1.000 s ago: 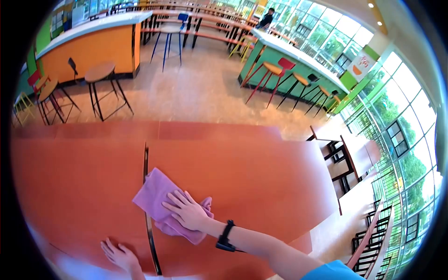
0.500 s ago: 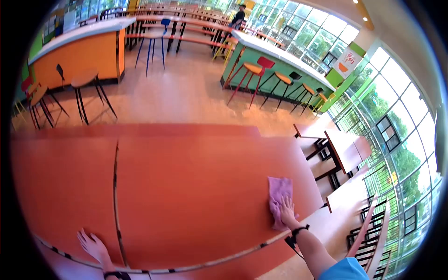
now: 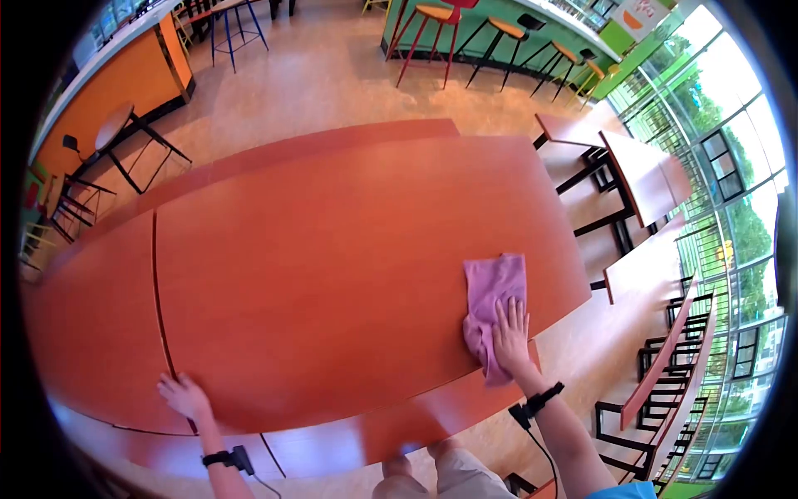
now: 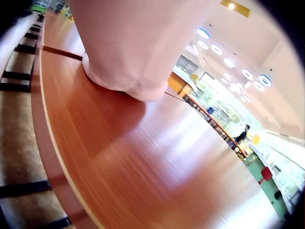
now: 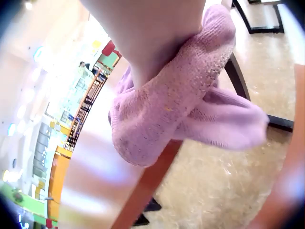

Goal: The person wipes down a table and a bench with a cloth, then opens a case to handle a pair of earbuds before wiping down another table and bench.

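A purple cloth (image 3: 492, 283) lies near the right end of the reddish-brown table (image 3: 332, 266), its lower part overhanging the front edge. My right hand (image 3: 512, 333) presses flat on it, fingers straight and pointing away from me. In the right wrist view, the cloth (image 5: 167, 102) is bunched in thick folds under the hand, with a loose end over the floor. Far to the left, my left hand (image 3: 186, 396) rests on the tabletop beside the dark seam, holding nothing. Its fingers are hidden in the left wrist view, where only the heel of the hand (image 4: 128, 52) shows.
A bench (image 3: 324, 445) runs along the table's near side, close to my legs. Smaller tables (image 3: 644, 179) stand to the right by the windows. Stools (image 3: 449, 17) line a green counter at the back. Both wrists wear black straps (image 3: 544, 397) with cables.
My right hand slid the cloth from beside the seam to the table's right end, then stayed there. The left hand remains near the seam. The head view has tilted downward.
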